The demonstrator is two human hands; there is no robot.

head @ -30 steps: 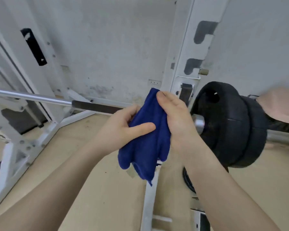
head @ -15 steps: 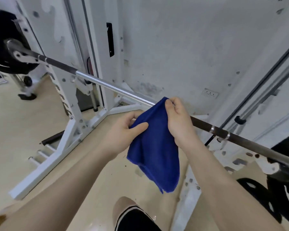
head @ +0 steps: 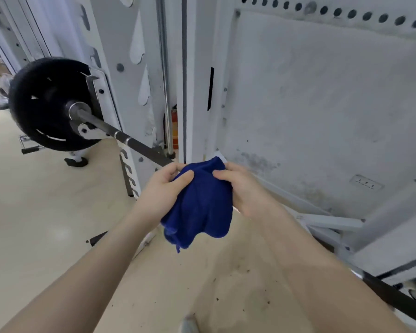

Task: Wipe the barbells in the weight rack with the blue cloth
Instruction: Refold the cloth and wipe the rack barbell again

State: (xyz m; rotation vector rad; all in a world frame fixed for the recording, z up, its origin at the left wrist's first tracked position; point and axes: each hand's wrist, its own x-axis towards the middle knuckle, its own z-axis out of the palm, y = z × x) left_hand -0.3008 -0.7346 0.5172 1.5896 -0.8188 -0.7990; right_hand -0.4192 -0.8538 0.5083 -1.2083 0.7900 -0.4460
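Observation:
A blue cloth [head: 201, 205] hangs bunched between my two hands at the centre of the head view. My left hand [head: 162, 194] grips its left side and my right hand [head: 244, 189] grips its right side, both thumbs pressed on the fabric. The barbell [head: 135, 144] runs from a black weight plate [head: 46, 104] at upper left down towards the cloth, where my hands and the cloth hide it. The bar shows again at lower right. Whether the cloth touches the bar is hidden. The bar rests in a white weight rack [head: 120, 75].
White rack uprights and a guide rod [head: 166, 80] stand just behind my hands. A stained white wall [head: 322, 104] with a socket fills the right. The rack's floor beams [head: 332, 222] lie at right. Beige floor spreads to the left and below.
My view has swung left along the bar, bringing the left weight plate close. Both hands still hold the cloth, which is now more bunched up between them.

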